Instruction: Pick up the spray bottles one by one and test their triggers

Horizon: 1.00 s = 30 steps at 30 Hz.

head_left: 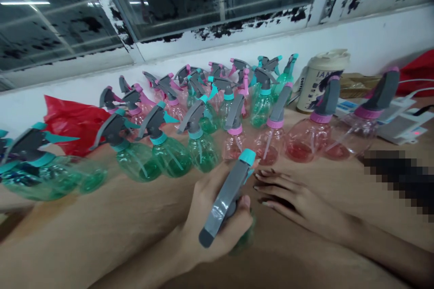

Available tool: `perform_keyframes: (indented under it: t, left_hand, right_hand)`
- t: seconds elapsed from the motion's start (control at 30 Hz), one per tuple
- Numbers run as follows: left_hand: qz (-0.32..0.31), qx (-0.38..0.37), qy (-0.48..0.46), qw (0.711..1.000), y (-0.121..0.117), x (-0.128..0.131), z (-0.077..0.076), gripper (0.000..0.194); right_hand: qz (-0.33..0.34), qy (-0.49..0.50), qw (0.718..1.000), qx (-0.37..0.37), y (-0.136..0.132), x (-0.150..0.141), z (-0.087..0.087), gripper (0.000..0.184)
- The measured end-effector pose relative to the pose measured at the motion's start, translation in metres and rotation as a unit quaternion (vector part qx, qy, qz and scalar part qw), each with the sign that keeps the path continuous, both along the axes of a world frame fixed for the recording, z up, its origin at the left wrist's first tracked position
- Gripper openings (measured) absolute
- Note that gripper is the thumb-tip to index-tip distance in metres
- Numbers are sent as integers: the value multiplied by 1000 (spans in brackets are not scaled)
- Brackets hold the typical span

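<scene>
My left hand (pixel 203 216) is wrapped around the neck of a spray bottle (pixel 226 196) with a grey trigger head and a turquoise nozzle tip. Most of its green body is hidden below the hand. Just to the right, my right hand (pixel 298 198) lies over the table with its fingers spread and holds nothing. Beyond both hands stands a row of spray bottles: green ones with turquoise collars, such as this green spray bottle (pixel 172 158), and pink ones, such as this pink spray bottle (pixel 300 144).
Several more spray bottles crowd toward the wall, and a green bottle group (pixel 61 176) stands at the left. A red plastic bag (pixel 73 122) lies behind it. At the right are a coffee cup (pixel 320 81), a white power strip (pixel 403 122) with cables and a pixelated dark object (pixel 396 176).
</scene>
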State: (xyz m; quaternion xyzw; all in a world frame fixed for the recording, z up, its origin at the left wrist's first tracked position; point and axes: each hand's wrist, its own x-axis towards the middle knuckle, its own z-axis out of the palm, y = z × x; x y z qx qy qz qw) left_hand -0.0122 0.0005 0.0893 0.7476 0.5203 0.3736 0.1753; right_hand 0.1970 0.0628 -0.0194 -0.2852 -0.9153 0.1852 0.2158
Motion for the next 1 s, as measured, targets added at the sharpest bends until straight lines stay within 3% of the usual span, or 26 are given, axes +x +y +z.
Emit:
perform_keyframes:
  t: [0.13,0.27,0.47,0.67,0.77,1.0]
  left_hand:
    - [-14,22,18,999,-1,-3,-7,8]
    - [-28,36,15,999,-1,-4,-10,18]
    - [-50,-9,-39,998,2,-1,-2,30]
    - [-54,-26,-45,997,2,-3,3,13]
    - [-73,-33,-39,996,2,-5,1,21]
    - [-66,38,-12,997,2,-5,-2,19]
  right_hand:
    - [1,6,1000,2,1,0,-1,28]
    - [5,-4,1000,8,1,0,-1,29]
    - [2,-13,1000,16,1,1,0,29]
    - [0,-24,1000,8,1,0,-1,31]
    - [4,-22,1000,14,1,0,-1,30]
    - [3,-22,999,27,2,2,-1,32]
